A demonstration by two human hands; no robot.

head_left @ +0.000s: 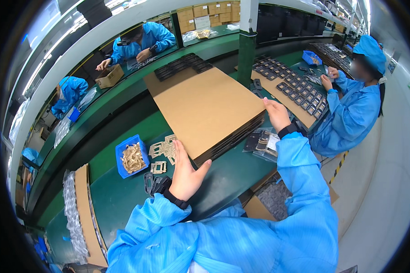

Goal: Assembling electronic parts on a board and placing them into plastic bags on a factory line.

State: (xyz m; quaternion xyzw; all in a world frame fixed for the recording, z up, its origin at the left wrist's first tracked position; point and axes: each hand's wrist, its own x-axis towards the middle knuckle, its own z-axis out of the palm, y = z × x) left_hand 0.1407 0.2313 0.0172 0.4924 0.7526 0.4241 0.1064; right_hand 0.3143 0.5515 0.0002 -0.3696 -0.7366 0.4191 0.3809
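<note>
A stack of brown cardboard sheets (209,107) lies on the green workbench, with dark layers showing along its near side. My left hand (187,175) is open, fingers stretched out and thumb apart, its fingertips by the stack's near left corner. At the right corner, my right hand (276,114) has its fingers closed on the stack's edge; their undersides are hidden. Left of the stack, pale beige frame-shaped parts (158,167) lie beside a blue bin (143,145) of small beige pieces. A black frame part (148,182) sits close to my left wrist.
Black trays or frames (182,67) rest on the far end of the stack. Plastic-bagged parts (265,144) lie by its right side. A green post (246,59) stands behind. At right, a co-worker (351,100) handles parts beside cardboard carrying many dark frames (303,95).
</note>
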